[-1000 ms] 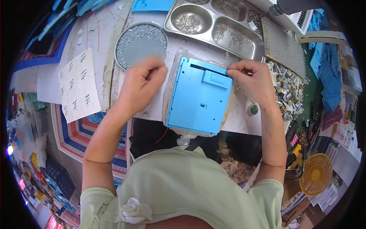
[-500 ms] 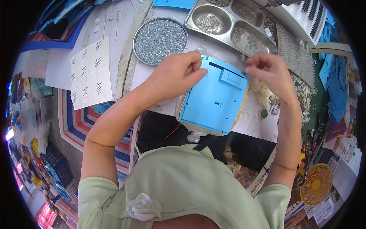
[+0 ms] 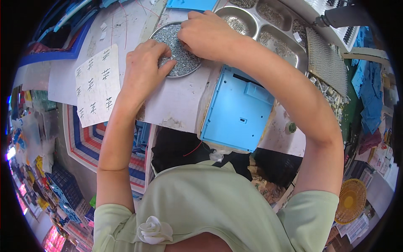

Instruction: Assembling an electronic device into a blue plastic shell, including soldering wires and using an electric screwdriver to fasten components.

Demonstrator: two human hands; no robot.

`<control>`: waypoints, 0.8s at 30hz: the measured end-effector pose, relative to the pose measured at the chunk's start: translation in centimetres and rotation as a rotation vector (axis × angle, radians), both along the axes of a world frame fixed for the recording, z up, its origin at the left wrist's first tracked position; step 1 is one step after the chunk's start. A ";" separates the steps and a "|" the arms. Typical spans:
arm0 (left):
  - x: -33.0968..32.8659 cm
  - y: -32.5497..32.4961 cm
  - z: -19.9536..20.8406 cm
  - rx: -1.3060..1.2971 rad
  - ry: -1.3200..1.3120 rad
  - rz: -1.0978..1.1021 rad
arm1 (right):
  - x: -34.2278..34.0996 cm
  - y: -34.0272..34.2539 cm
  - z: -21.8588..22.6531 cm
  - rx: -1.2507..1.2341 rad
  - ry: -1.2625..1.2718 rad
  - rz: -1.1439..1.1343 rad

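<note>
Both my hands are at a round metal dish point(image 3: 181, 56) heaped with small silvery screws. My left hand point(image 3: 145, 67) is at its left side, thumb and forefinger curved and apart over the screws. From the right, my right hand point(image 3: 205, 35) reaches across the dish with its fingers curled down at the screws; whatever its fingertips hold is hidden. A flat light-blue plastic panel point(image 3: 235, 113), with a long slot, a raised block and small holes, lies on a pale pad in front of me, partly under my right forearm.
A compartmented metal tray point(image 3: 300, 52) with small metal parts stands at the back right, by a dark power tool tip point(image 3: 323, 21). Handwritten paper point(image 3: 97, 86) lies left. A round green item point(image 3: 291, 127) sits right of the panel. A yellow basket point(image 3: 350, 201) is lower right.
Both hands have left the upper corners of the blue panel and moved left to the dish of screws. My right forearm now crosses above the panel's upper right corner.
</note>
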State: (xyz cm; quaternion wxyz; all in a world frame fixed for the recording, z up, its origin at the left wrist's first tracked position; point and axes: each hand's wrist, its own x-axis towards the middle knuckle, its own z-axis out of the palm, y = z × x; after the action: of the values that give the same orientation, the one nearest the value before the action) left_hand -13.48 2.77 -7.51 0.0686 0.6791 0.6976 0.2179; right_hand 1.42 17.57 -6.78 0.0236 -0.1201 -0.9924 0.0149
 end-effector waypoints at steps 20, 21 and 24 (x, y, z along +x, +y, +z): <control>12.2 -3.0 2.8 0.106 -0.398 -0.557 | 20.8 -15.5 -0.7 -0.900 0.844 -0.862; 13.0 -3.2 2.7 0.089 -0.402 -0.588 | 20.9 -15.4 -0.7 -0.991 0.847 -0.894; 14.4 -3.2 1.9 0.087 -0.352 -0.658 | 20.8 -15.3 -0.9 -1.061 0.872 -0.914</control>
State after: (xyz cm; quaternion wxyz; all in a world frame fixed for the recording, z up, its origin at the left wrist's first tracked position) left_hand 0.96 -0.46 -5.56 0.2248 0.8214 0.4097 0.3271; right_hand 22.25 2.27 -7.71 0.3507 -0.4906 -0.6083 0.5161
